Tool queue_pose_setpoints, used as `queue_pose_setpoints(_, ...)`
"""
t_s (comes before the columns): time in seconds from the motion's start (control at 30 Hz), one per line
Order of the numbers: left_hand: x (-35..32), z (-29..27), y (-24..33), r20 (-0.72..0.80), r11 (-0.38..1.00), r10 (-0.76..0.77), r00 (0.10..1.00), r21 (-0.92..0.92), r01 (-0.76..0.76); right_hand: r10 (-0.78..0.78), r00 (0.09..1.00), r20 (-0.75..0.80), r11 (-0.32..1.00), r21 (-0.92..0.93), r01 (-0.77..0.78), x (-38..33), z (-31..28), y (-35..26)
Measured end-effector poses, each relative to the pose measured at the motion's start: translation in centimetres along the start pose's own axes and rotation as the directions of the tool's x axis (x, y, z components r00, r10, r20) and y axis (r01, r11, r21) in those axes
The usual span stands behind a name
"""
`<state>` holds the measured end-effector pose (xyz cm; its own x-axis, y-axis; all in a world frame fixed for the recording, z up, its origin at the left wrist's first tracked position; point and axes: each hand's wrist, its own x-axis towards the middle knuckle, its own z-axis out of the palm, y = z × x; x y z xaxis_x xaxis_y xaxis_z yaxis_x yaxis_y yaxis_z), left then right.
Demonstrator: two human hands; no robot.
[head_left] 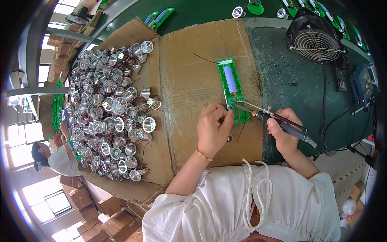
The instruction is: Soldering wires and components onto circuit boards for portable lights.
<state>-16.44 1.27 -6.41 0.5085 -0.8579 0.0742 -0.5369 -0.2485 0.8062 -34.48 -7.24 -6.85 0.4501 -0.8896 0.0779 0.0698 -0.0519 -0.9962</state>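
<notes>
A green plastic housing (238, 86) lies on the cardboard in front of me. It holds a purple cylindrical battery cell (229, 79) and, lower down, a small circuit board with wires. My right hand (287, 131) grips a soldering iron (282, 124) with a metal tube alongside it, its tip at the board. My left hand (215, 127) is at the housing's lower left edge, thumb and fingers pinched together; whatever is between them is hidden. Just below those fingers, part of a shiny round piece (230, 138) shows. Thin dark wires stick out at both ends of the housing.
Many silver reflector cups (119, 105) with red wires crowd a cardboard tray on the left. A black fan with a wire grille (316, 45) stands at the back right, near a blue box (360, 86) with cables. More green housings line the far side. Another person (56, 157) is at far left.
</notes>
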Motion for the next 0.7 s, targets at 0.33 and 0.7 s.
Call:
queue_pose_setpoints(0.33, 0.1, -0.1, 0.4, 0.014, 0.999, -0.024, 1.000, 0.029, 0.024, -0.027, 0.995, -0.097, 0.996, 0.081, 0.034, -0.8, -0.7, -0.5)
queue_pose_setpoints(0.7, 0.8, -1.9, 1.5, 0.079, 0.824, -0.341, 0.937, -0.454, 0.339, -0.006, 0.970, -0.242, 0.995, 0.092, 0.029, 0.0, -2.8, 0.3)
